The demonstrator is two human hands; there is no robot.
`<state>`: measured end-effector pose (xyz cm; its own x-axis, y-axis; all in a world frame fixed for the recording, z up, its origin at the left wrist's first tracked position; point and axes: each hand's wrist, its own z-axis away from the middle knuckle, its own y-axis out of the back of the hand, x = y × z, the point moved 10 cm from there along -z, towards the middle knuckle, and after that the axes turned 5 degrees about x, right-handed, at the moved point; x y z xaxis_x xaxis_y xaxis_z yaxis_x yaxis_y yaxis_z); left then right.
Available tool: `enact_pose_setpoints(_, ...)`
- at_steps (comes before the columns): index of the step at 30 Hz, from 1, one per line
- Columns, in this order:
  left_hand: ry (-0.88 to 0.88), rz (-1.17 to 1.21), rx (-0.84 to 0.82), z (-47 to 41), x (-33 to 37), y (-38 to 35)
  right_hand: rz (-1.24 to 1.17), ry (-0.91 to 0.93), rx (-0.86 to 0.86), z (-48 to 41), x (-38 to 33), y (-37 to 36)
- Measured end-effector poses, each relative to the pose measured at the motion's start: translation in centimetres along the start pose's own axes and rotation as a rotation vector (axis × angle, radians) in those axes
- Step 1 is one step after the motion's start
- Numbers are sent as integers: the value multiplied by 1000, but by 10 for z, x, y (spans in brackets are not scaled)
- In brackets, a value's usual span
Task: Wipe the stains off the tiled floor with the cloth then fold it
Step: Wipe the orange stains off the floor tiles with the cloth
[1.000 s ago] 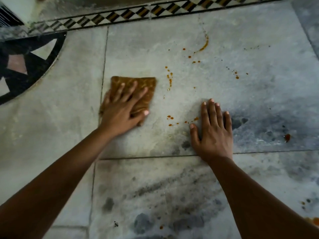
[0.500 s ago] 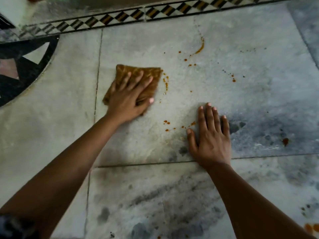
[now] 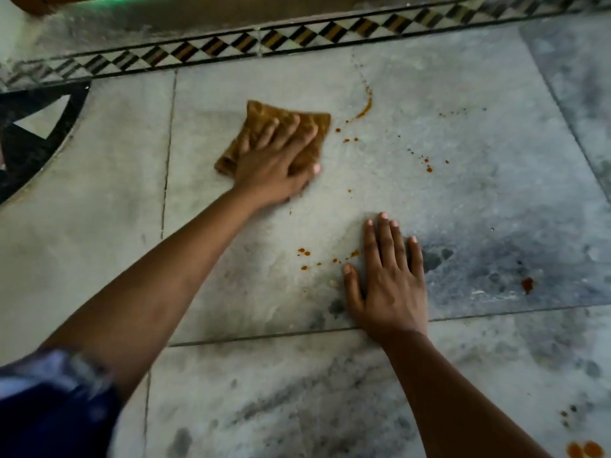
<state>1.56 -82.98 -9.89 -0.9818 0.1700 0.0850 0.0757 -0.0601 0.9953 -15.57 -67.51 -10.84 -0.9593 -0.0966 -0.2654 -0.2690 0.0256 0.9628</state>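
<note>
A folded brown cloth (image 3: 261, 115) lies flat on the grey marble tile (image 3: 463, 200). My left hand (image 3: 276, 163) presses down on it with spread fingers. Orange-brown stains dot the tile: a curved streak (image 3: 365, 109) just right of the cloth, small drops (image 3: 426, 165) further right, a cluster (image 3: 305, 254) by my right thumb, and a darker spot (image 3: 527, 284) at the right. My right hand (image 3: 388, 279) rests flat on the floor, palm down, holding nothing.
A black-and-tan checkered border strip (image 3: 264, 44) runs along the far edge below a raised step. A dark inlaid curve (image 3: 36, 137) sits at the left. More orange blobs (image 3: 583, 449) lie at the bottom right. My blue sleeve (image 3: 49, 408) fills the lower left.
My left hand has slid the cloth to the right and away, over the drops that lay beside it. My right hand stays planted on the tile.
</note>
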Motion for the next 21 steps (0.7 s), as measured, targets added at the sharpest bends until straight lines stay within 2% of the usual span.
enact_pose_setpoints(2,-42,-12,36,25,-19,4,-5,-3,1,0,0,0)
enact_pose_setpoints(5,268,-39,33,4,-82,7,-12,-4,2,0,1,-1)
enact_pose_setpoints(8,458,74,15,-44,-78,7,-18,-4,-1,0,1,-1)
enact_pose_setpoints(10,420,117,-7,-64,-45,5,-22,-3,-7,0,0,-3)
enact_pose_setpoints(12,278,101,-39,-56,-3,0,-28,-6,-9,0,0,-3)
enact_pose_setpoints(14,118,52,-46,-16,27,-7,-29,-3,-2,0,0,-2)
enact_pose_setpoints(16,24,13,-15,32,24,-10,-36,0,7,0,0,-1)
enact_pose_setpoints(18,105,-8,6,49,-12,-7,-40,2,10,1,1,-2)
enact_pose_setpoints(21,375,23,24,17,-56,-3,-47,4,23,0,0,-2)
